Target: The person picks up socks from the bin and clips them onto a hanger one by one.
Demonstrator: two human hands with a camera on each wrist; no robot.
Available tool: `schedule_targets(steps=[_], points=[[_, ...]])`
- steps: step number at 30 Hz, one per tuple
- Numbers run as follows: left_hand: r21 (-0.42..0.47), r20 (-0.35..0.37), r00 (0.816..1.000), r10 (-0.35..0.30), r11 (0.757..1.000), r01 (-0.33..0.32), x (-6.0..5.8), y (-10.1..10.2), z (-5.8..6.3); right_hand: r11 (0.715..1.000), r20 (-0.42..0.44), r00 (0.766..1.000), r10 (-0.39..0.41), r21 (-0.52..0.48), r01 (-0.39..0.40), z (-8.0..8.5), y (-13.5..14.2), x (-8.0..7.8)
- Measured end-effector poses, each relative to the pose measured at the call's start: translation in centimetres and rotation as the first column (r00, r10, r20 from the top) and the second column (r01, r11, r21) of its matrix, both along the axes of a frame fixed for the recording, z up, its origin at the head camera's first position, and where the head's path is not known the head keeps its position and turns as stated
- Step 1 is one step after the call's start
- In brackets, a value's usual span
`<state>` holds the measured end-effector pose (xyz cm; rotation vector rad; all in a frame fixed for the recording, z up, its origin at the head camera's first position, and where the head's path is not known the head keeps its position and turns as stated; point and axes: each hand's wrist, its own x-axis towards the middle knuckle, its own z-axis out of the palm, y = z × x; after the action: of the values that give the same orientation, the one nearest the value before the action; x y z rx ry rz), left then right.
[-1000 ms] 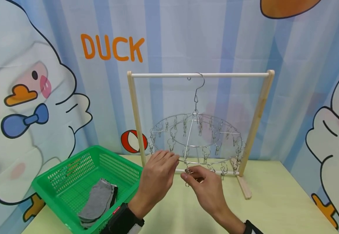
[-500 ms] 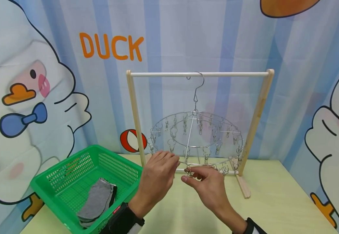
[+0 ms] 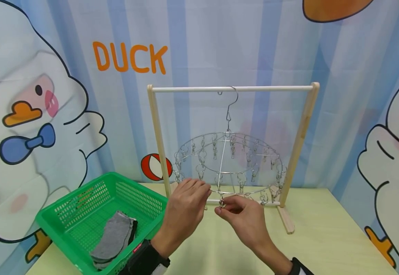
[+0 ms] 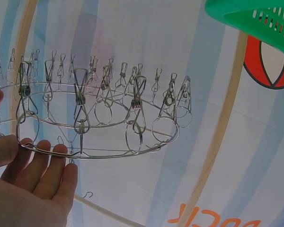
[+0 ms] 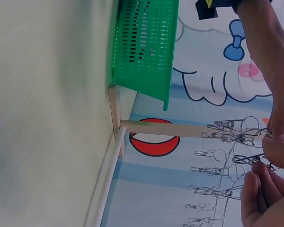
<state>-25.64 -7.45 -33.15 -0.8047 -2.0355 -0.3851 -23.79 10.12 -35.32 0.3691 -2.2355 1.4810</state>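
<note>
A round wire sock hanger (image 3: pixel 222 163) with metal clips hangs by its hook from a white bar. My left hand (image 3: pixel 187 208) grips the front left of its outer ring; in the left wrist view the thumb and fingers (image 4: pixel 51 172) close on the wire. Beside it, my right hand (image 3: pixel 245 221) pinches a metal clip (image 3: pixel 222 201) at the ring's front between thumb and fingers. The right wrist view shows that clip (image 5: pixel 246 160) at the fingertips, partly hidden. Several other clips dangle around both rings with nothing in them.
A green basket (image 3: pixel 99 179) stands at the left, with grey folded cloth (image 3: pixel 114 236), probably socks, inside. The wooden rack's right post (image 3: pixel 297 149) and foot (image 3: pixel 285 219) stand on the pale table (image 3: pixel 326 236). A duck-print curtain (image 3: pixel 206 38) hangs behind.
My right thumb and fingers parted slightly half a second ago and now close on the clip, a little higher along it. The left hand stays on the ring.
</note>
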Motion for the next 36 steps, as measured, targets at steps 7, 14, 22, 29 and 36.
schedule_targets(steps=[7, 14, 22, 29, 36], points=[[0.002, 0.001, 1.000, 0.003, 1.000, -0.003, 0.0, 0.1, -0.1, 1.000, -0.027, 1.000, 0.005, 0.008, -0.005, -0.1, 0.0, -0.1], [0.002, 0.000, 1.000, 0.009, 1.000, -0.009, 0.0, 0.1, 0.0, 1.000, -0.101, 0.995, 0.028, -0.006, -0.029, -0.2, 0.2, -0.2], [-0.012, -0.002, 1.000, 0.028, 1.000, -0.028, 0.1, 0.1, -0.1, 0.999, -0.128, 0.992, -0.001, 0.032, 0.005, -0.2, 0.4, 0.0], [0.084, -0.028, 0.998, 0.063, 0.995, -0.060, -0.8, -2.2, 0.4, 0.999, -0.157, 0.987, -0.015, 0.046, 0.022, -0.4, 0.5, 0.1], [0.050, 0.088, 0.960, 0.264, 0.962, -0.269, -4.9, -9.4, -0.3, 0.998, -0.147, 0.988, -0.038, 0.049, 0.046, -0.3, 0.7, -0.1]])
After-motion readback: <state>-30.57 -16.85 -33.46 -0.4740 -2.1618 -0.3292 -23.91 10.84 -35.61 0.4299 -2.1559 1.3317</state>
